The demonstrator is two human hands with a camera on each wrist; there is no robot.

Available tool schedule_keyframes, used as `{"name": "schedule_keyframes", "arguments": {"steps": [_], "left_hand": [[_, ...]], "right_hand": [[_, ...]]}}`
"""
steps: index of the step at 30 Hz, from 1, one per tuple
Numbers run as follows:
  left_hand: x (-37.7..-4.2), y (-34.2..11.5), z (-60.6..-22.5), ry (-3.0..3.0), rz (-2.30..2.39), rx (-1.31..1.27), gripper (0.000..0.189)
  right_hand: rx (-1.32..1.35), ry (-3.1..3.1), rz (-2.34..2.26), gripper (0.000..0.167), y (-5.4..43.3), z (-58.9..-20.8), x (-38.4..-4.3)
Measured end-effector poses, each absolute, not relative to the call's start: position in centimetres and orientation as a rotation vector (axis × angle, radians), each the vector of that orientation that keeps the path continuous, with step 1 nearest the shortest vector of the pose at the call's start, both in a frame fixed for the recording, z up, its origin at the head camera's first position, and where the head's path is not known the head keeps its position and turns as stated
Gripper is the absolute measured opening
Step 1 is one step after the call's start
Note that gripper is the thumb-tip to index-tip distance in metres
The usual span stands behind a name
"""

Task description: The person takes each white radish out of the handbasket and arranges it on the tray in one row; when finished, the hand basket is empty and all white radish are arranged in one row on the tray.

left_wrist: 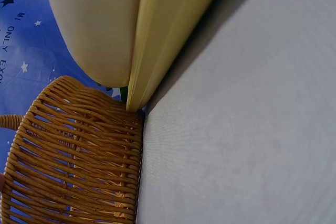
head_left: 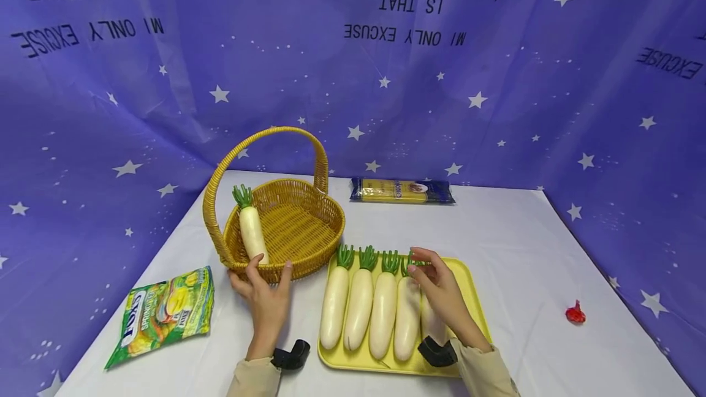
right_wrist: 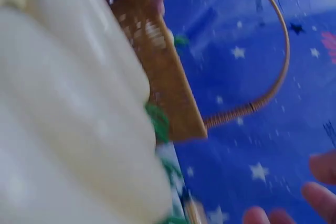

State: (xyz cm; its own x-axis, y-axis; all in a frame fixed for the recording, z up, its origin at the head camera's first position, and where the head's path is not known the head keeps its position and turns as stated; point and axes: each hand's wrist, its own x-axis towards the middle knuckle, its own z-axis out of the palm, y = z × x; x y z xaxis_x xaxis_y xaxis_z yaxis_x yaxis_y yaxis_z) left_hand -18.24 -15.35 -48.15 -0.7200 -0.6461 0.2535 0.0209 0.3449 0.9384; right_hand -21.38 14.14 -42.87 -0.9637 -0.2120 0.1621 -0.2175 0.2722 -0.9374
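Note:
Several white radishes [head_left: 360, 311] with green stems lie side by side on a yellow tray [head_left: 469, 280]. Another white radish [head_left: 252, 231] leans inside a brown wicker basket [head_left: 298, 225], its leafy end over the left rim. My left hand [head_left: 267, 305] grips the near rim of this basket, some fingers outside the wall. Over the stems at the tray's right side hovers my right hand [head_left: 441, 293], its fingers parted and nothing between them. It partly covers the rightmost radish [head_left: 432, 320]. In the right wrist view its fingers [right_wrist: 320, 198] show apart from the radishes.
A green snack bag [head_left: 165, 311] lies left of the basket. Behind the tray is a blue and yellow pasta pack [head_left: 402, 191]. A small red object [head_left: 575, 312] sits far right on the white table [head_left: 529, 250]. A purple star-patterned cloth [head_left: 353, 97] hangs behind.

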Motion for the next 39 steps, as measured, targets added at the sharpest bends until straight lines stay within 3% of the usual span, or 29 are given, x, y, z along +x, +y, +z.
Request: {"name": "schedule_keyframes", "arguments": {"steps": [9,16,33,39], "left_hand": [[-18.7,-15.1,-47.5,-2.054,-1.431,0.555,0.061],[-18.8,-15.1,-47.6,-2.041,-1.394,0.549,0.059],[-18.4,-15.3,-48.5,-1.968,-1.236,0.461,0.057],[-18.1,-15.1,-48.4,-1.947,-1.264,0.461,0.056]], "right_hand": [[0.289,-2.333,2.326,0.033,8.0,-39.6,-25.3],[0.129,-2.159,2.759,0.039,1.1,-38.8,-29.5],[0.354,-2.778,2.359,0.050,-12.5,-40.2,-30.4],[0.377,-2.963,2.221,0.069,-14.2,-41.8,-30.1]]}}
